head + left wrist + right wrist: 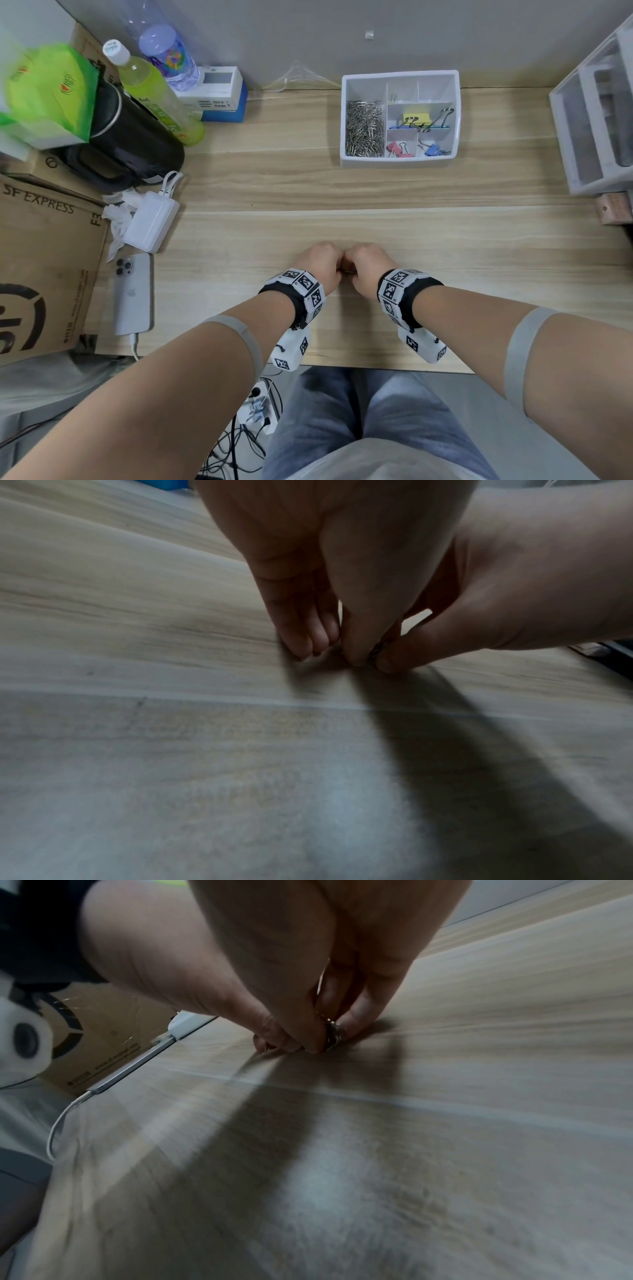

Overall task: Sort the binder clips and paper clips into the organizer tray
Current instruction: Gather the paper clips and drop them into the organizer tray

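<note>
Both hands meet low over the wooden table (445, 246), near its front edge. My right hand (364, 265) pinches a small bunch of silver paper clips (333, 1037) between thumb and fingers, right at the table surface. My left hand (320, 262) has its fingers curled, tips on the wood, and its thumb (356, 650) lies against the clips (375, 650); whether it holds any is hidden. The white organizer tray (399, 162) stands at the back. It holds a heap of paper clips (364, 128) on its left and large (424, 121), pink (399, 149) and blue (433, 149) binder clips on its right.
A phone (133, 294), a white power bank (150, 222) and a cardboard box (44, 274) line the left side. Behind them stand a black flask (130, 144) and bottles (154, 92). A white drawer unit (596, 120) stands at the far right.
</note>
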`<act>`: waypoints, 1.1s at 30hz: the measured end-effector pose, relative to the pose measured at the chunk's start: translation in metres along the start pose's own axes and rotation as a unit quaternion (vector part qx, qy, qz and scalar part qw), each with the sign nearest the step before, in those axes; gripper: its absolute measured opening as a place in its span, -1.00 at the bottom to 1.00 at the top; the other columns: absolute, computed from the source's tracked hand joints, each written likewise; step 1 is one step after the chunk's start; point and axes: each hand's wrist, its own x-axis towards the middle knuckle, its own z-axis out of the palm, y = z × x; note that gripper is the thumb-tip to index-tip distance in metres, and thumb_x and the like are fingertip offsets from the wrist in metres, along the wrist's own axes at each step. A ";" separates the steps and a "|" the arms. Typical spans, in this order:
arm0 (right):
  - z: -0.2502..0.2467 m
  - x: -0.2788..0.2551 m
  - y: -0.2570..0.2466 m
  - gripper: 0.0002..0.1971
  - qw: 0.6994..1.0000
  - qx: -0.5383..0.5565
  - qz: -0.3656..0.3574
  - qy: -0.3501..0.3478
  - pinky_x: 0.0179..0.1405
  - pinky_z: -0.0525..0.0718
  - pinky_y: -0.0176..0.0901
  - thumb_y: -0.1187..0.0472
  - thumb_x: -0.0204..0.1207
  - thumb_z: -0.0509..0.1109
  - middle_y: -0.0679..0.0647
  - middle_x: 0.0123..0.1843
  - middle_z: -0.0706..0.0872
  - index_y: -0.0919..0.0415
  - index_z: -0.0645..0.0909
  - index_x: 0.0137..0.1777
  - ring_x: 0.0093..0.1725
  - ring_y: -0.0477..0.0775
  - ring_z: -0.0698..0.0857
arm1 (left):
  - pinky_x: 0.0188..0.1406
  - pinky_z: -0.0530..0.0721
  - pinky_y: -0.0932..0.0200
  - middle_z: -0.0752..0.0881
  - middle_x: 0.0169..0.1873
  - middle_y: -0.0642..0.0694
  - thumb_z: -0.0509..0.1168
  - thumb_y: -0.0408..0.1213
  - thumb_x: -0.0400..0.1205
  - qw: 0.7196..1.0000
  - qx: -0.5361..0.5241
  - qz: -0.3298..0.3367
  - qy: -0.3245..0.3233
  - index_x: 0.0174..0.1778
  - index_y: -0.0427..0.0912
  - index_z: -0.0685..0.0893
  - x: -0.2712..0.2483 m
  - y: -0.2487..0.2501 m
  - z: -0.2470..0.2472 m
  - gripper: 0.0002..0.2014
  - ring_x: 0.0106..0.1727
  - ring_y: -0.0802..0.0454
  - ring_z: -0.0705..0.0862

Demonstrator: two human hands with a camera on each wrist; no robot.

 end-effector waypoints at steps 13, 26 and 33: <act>-0.019 -0.003 0.024 -0.81 0.988 0.126 0.056 0.066 -0.10 0.65 -0.27 0.45 0.31 0.39 -0.05 -0.29 0.69 0.18 0.76 -0.25 -0.23 0.00 0.68 | 0.09 0.65 -0.07 0.57 0.08 -0.17 0.44 -0.38 0.53 0.999 0.013 0.050 0.011 0.04 -0.22 0.73 0.009 -0.009 0.008 -0.82 0.04 -0.19 0.66; -0.028 -0.001 0.041 -0.83 0.976 0.180 0.091 0.078 -0.18 0.72 -0.26 0.46 0.29 0.40 0.03 -0.35 0.72 0.20 0.75 -0.29 -0.27 0.06 0.73 | 0.04 0.67 -0.09 0.46 0.12 -0.17 0.38 -0.55 0.48 0.997 0.035 0.065 -0.033 0.07 -0.24 0.64 0.017 0.002 0.004 -0.73 -0.04 -0.21 0.64; -0.029 0.003 0.042 -0.79 0.976 0.185 0.082 0.076 -0.28 0.63 -0.36 0.45 0.24 0.41 0.01 -0.35 0.74 0.09 0.70 -0.35 -0.33 -0.01 0.70 | 0.12 0.67 -0.03 0.60 0.11 -0.14 0.26 -0.63 0.45 0.995 0.023 0.048 -0.081 0.17 -0.20 0.64 0.022 0.011 -0.001 -0.59 0.09 -0.13 0.64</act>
